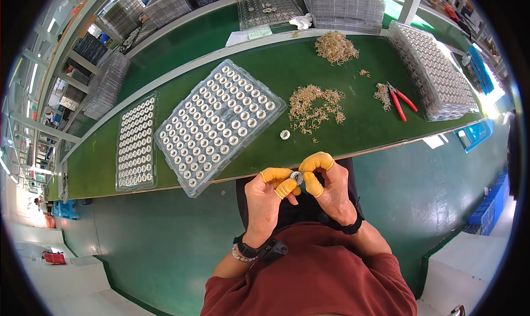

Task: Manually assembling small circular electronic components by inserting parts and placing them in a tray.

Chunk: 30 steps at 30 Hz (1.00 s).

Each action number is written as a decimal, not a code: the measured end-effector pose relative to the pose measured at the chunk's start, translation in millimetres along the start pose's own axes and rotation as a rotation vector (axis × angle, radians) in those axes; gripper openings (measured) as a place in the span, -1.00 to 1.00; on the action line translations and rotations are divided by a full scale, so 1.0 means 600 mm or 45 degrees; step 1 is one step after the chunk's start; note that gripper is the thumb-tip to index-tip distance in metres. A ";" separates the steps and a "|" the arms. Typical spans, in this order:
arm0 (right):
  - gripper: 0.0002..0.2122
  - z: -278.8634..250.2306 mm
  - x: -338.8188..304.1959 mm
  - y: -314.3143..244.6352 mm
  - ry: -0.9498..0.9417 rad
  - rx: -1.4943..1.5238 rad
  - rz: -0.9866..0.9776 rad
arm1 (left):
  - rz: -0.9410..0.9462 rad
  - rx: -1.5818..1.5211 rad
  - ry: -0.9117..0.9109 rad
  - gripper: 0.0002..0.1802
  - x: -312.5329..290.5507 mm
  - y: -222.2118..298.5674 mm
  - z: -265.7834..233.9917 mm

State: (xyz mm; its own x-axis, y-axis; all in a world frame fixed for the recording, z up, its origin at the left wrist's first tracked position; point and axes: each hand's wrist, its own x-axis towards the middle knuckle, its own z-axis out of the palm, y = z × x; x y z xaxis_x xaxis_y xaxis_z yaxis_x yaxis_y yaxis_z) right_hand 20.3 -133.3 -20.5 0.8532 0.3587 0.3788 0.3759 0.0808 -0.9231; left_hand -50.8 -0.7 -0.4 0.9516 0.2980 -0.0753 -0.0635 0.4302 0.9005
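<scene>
In front of my body, just off the table's near edge, my left hand (270,194) pinches a small round white-and-grey ring-shaped part (297,177) between yellow-covered fingertips. My right hand (327,186), also with yellow finger covers, closes on the same part from the other side. Whether a small metal piece sits between the right fingertips is too small to tell. A similar white round part (285,135) lies alone on the green table beyond my hands. Farther on is a loose pile of small brass-coloured metal pieces (314,106).
Left of the pile, a clear tray (201,179) holds rows of white round parts; another filled tray (136,142) lies farther left. Beyond sits a second metal pile (336,47). Red-handled pliers (398,103) lie right, beside stacked trays (433,73). The green table (248,164) ends before me.
</scene>
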 end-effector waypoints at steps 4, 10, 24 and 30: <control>-0.83 0.005 0.006 -0.019 -0.052 -0.282 -0.249 | 0.046 0.038 0.054 -0.85 -0.010 0.006 -0.001; -0.79 0.023 -0.003 0.001 -0.093 -0.594 -0.403 | 0.044 0.094 0.082 -0.85 -0.008 -0.021 -0.019; -0.88 0.049 -0.016 0.044 -0.455 -0.186 -0.010 | 0.825 0.606 0.222 -0.83 -0.002 -0.094 -0.098; -0.90 0.056 -0.017 0.037 -0.425 -0.197 -0.060 | 0.719 0.398 0.170 -0.79 -0.024 -0.077 -0.098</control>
State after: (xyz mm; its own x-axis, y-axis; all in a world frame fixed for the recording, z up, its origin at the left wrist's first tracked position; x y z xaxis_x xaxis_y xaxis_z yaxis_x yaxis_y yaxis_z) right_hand 8.1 -103.7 -47.2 0.6785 0.6434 0.3544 0.4837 -0.0282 -0.8748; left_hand -79.1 25.2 -66.2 0.7509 0.5173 0.4106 -0.4322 -0.0852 0.8977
